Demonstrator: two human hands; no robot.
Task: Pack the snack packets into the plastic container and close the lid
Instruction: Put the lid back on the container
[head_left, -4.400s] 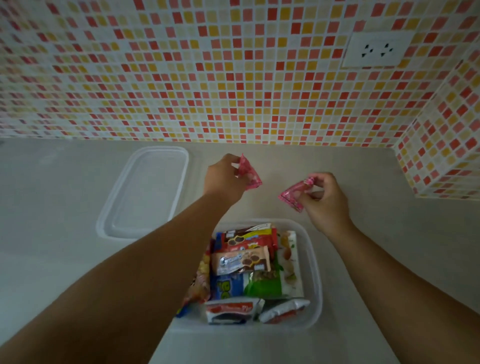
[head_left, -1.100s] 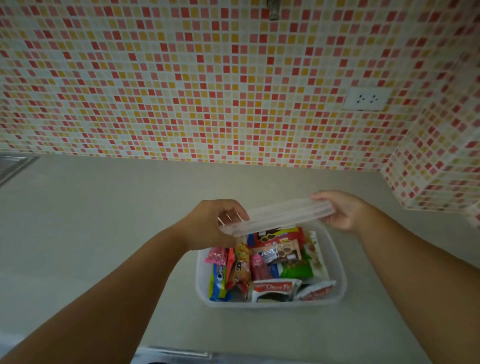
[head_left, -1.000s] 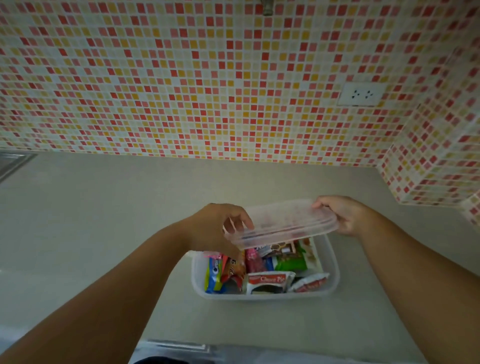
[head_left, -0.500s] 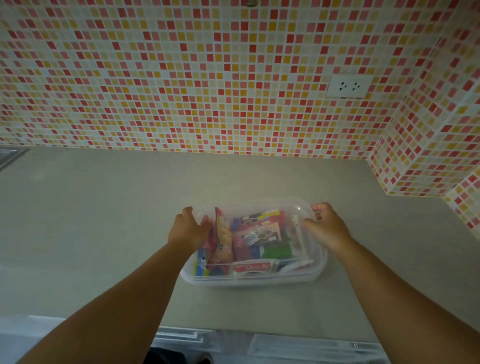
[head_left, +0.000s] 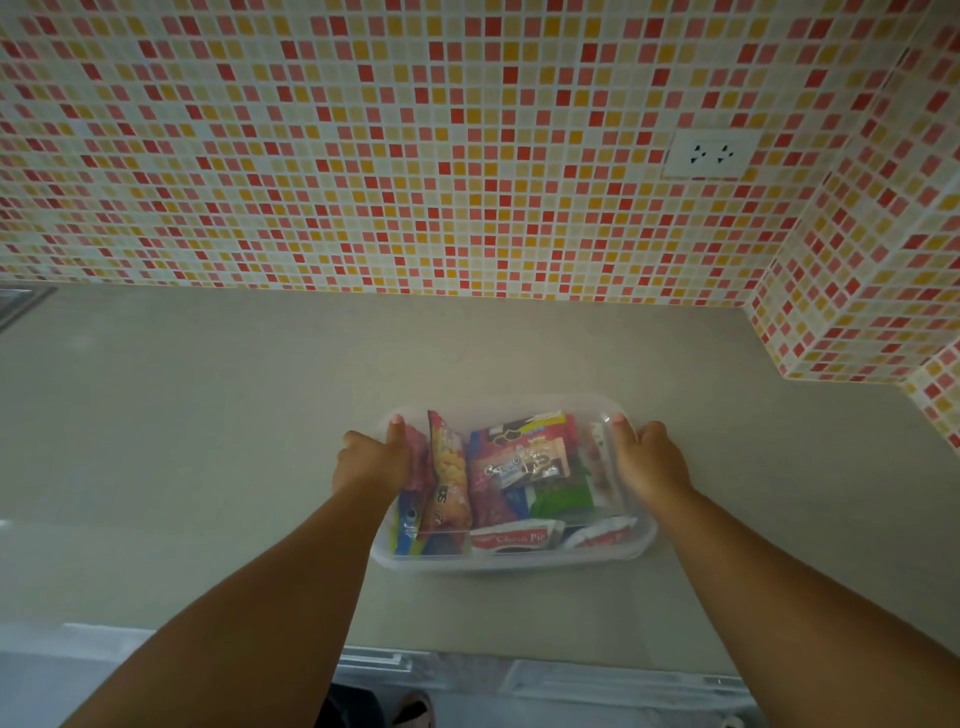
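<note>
1. Plastic container (head_left: 511, 558): clear, rectangular with rounded corners, sitting on the beige countertop (head_left: 208, 441) just below the frame's centre, slightly to the right.
2. Lid (head_left: 519, 410): transparent, lying on top of the container; whether it is fully snapped down I cannot tell.
3. Snack packets (head_left: 519, 467) show through the plastic: an orange-yellow one standing at the left, a red and pink one in the middle, a green one lower right, and a white "Choco Pie" wrapper along the near wall.
4. My left hand (head_left: 374, 460) is at the container's left end, thumb laid over the lid's edge, fingers curled around the side, grasping it.
5. My right hand (head_left: 647, 460) mirrors it at the right end, thumb on top, fingers wrapped round the rim.
6. Both forearms run in from the lower corners of the frame.
7. Mosaic tile wall (head_left: 415, 156) fills the upper half; a white socket (head_left: 709, 154) sits upper right.
</note>
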